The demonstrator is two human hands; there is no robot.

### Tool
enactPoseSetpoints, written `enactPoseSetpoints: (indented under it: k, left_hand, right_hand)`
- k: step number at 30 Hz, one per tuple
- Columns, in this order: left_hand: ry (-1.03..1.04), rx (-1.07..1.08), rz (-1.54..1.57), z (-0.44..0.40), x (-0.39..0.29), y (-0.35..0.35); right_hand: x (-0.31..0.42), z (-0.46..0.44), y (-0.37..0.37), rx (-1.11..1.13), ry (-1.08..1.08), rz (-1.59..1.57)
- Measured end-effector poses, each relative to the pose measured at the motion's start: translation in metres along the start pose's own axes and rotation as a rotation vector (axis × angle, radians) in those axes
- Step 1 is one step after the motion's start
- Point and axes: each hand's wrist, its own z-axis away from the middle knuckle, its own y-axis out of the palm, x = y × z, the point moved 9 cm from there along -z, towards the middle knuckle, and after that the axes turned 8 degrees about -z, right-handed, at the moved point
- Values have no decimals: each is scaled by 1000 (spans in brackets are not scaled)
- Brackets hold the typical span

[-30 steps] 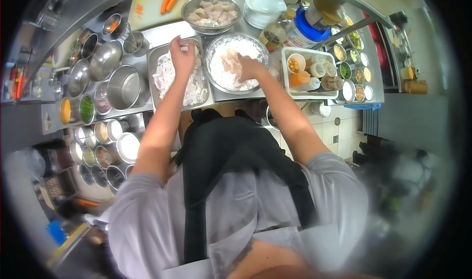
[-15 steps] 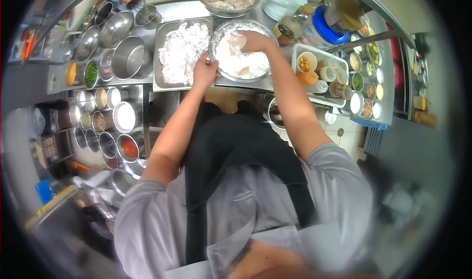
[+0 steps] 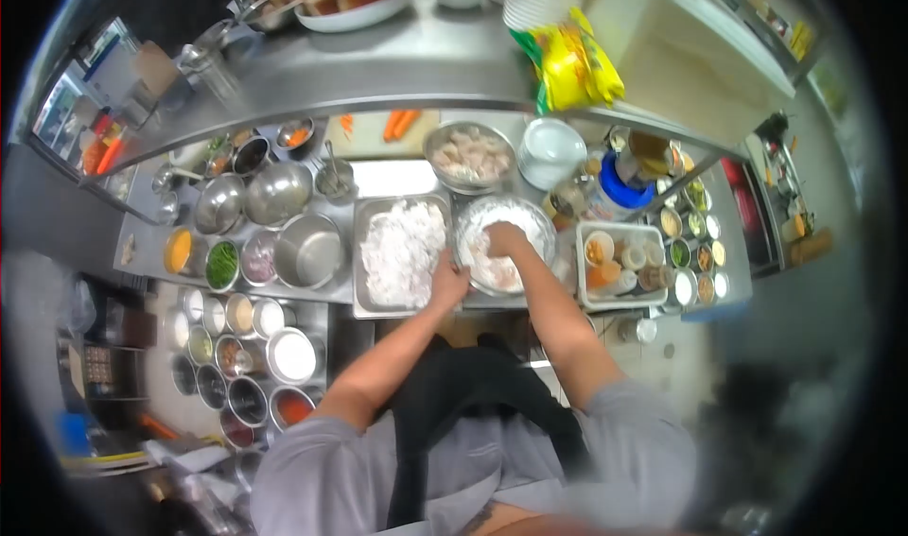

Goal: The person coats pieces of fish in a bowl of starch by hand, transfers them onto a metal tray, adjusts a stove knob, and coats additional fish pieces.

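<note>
A round metal bowl (image 3: 543, 217) of white flour stands at the counter's front, with pale pieces partly coated in it. My left hand (image 3: 448, 279) grips its left rim, thumb on the edge. Inside the bowl is my right hand (image 3: 508, 242), its fingers down in the flour and hidden. Directly left lies a rectangular steel tray (image 3: 363, 295) heaped with white floured pieces (image 3: 405, 252). Behind the bowl, a second metal bowl (image 3: 470, 156) holds pale raw meat pieces, apparently uncoated.
A white bin (image 3: 619, 302) of sauce bottles stands to the right, and stacked plates (image 3: 552, 148) are behind. Carrots (image 3: 402, 124) lie on a cutting board. Empty steel bowls (image 3: 279, 194) sit left. Overhead runs a steel shelf (image 3: 416, 63) holding a yellow bag (image 3: 572, 63).
My view has tilted up, bringing the overhead shelf into sight. The right hand has shifted slightly within the flour. My left hand stays on the bowl's rim.
</note>
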Motion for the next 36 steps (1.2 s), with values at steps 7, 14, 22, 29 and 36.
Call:
enactPoseSetpoints:
  k: [7,14,22,29,36]
  left_hand:
    - [-22,96,63,-5,-7,-6]
    - [-18,164,120,-10,-17,-5]
    - [-97,195,174,-2,-23,-5]
    - [-114,174,171,-7,-18,-1]
    - [-134,164,156,-8,-11,-1]
  right_hand:
    - [-15,14,-25,-135,-41,-50]
    - [-39,26,-21,-142,-31,-99]
    - [-56,13,39,-158,89,-212]
    - [-36,18,-6,-266,-21,-202]
    - [-29,38,-69,-229,-124,-175]
